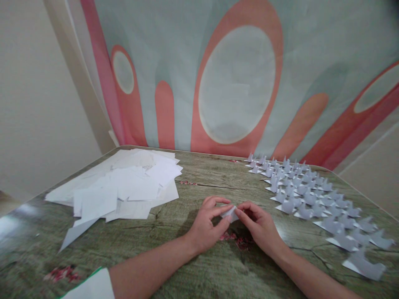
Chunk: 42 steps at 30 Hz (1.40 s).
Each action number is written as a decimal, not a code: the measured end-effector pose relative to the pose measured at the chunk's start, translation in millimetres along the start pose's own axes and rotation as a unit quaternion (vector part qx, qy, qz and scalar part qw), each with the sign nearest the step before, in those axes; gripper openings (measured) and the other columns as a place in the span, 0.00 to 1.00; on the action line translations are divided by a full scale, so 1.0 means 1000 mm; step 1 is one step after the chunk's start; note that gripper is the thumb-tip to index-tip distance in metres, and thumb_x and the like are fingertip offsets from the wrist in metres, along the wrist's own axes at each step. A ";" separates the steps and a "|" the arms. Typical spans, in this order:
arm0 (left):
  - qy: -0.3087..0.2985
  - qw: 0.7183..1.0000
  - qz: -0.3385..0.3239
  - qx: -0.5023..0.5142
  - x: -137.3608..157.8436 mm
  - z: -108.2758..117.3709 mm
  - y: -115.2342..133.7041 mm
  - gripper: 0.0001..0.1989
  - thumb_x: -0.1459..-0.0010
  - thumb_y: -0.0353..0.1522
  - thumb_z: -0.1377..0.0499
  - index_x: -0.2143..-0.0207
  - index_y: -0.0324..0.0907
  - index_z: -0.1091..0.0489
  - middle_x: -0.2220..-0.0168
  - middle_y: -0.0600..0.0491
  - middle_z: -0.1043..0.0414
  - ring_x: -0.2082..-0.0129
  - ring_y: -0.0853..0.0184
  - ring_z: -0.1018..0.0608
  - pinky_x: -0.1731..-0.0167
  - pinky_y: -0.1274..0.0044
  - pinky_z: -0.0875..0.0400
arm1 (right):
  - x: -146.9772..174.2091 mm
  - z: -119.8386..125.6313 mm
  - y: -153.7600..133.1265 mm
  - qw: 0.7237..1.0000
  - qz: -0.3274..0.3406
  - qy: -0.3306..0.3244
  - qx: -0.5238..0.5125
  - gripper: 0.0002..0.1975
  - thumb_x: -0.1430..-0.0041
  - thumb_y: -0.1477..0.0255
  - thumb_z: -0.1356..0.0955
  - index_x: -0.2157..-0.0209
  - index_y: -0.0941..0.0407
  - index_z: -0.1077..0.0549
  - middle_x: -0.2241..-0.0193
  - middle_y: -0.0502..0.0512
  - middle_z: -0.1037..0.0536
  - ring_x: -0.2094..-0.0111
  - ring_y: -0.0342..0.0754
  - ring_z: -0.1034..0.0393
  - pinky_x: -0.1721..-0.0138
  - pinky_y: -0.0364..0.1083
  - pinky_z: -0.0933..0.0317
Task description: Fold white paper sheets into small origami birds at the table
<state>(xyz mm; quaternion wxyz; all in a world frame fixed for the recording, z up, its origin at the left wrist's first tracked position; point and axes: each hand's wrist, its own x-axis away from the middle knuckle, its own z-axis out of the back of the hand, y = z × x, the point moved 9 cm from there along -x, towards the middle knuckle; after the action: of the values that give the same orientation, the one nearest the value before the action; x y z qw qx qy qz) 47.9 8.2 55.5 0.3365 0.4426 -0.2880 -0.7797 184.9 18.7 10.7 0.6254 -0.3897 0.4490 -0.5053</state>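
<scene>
Between my two hands is a small folded piece of white paper (230,213), held just above the table near the middle. My left hand (209,222) pinches its left side between thumb and fingers. At the right edge, the thumb and fingertips of my right hand (256,224) press together on the same paper. The fingers cover much of it, so its exact folded shape is hard to make out.
A loose, overlapping pile of white paper sheets (134,182) lies on the left of the wood-patterned table (149,257). Rows of small folded white paper figures (307,197) stand along the right side. A patterned coral and grey-green backdrop (181,54) hangs behind the table.
</scene>
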 end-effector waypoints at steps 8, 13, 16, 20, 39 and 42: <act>0.074 0.997 -0.003 -0.026 -0.001 0.012 -0.004 0.07 0.49 0.31 0.38 0.66 0.46 0.25 0.64 0.51 0.29 0.59 0.64 0.30 0.56 0.69 0.37 | 0.003 0.002 -0.008 0.999 0.031 0.023 0.024 0.13 0.44 0.61 0.35 0.71 0.57 0.29 0.75 0.51 0.30 0.73 0.45 0.38 0.72 0.43 0.44; 0.082 0.996 -0.019 -0.040 0.001 0.013 0.001 0.07 0.51 0.32 0.37 0.66 0.46 0.25 0.65 0.52 0.28 0.60 0.64 0.30 0.57 0.69 0.37 | 0.003 0.002 -0.010 0.999 0.038 0.025 0.029 0.12 0.44 0.62 0.35 0.71 0.57 0.28 0.74 0.53 0.29 0.72 0.46 0.37 0.70 0.43 0.43; 0.083 0.995 -0.022 -0.046 0.001 0.014 0.003 0.06 0.51 0.32 0.37 0.68 0.45 0.25 0.66 0.52 0.27 0.62 0.65 0.29 0.57 0.69 0.37 | 0.003 0.003 -0.011 0.998 0.044 0.028 0.033 0.12 0.44 0.62 0.35 0.71 0.56 0.28 0.74 0.53 0.29 0.72 0.46 0.37 0.71 0.43 0.43; 0.070 0.997 -0.007 -0.044 0.000 0.011 0.002 0.05 0.50 0.32 0.38 0.68 0.45 0.25 0.68 0.52 0.27 0.64 0.65 0.28 0.59 0.70 0.36 | 0.004 0.002 -0.011 0.998 0.044 0.028 0.032 0.12 0.44 0.62 0.35 0.71 0.56 0.28 0.74 0.53 0.29 0.72 0.46 0.37 0.70 0.44 0.43; 0.070 0.997 0.021 -0.023 0.000 0.010 -0.004 0.02 0.49 0.31 0.39 0.71 0.42 0.26 0.71 0.52 0.27 0.66 0.67 0.27 0.62 0.74 0.35 | 0.006 -0.004 -0.025 0.994 0.092 0.000 0.060 0.09 0.44 0.66 0.34 0.68 0.54 0.24 0.73 0.53 0.27 0.72 0.45 0.36 0.71 0.44 0.43; 0.074 0.997 0.021 -0.024 0.001 0.010 -0.005 0.02 0.49 0.30 0.39 0.72 0.42 0.26 0.71 0.52 0.27 0.66 0.67 0.27 0.62 0.74 0.35 | 0.007 -0.004 -0.025 0.993 0.101 -0.002 0.056 0.08 0.44 0.67 0.34 0.67 0.53 0.24 0.73 0.53 0.27 0.71 0.46 0.35 0.70 0.44 0.42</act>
<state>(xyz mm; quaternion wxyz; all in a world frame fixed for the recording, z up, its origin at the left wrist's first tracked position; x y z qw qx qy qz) 37.4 12.1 56.4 0.3841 0.4849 -0.2522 -0.7441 174.3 7.0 31.7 0.6950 -0.3081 0.4553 -0.4633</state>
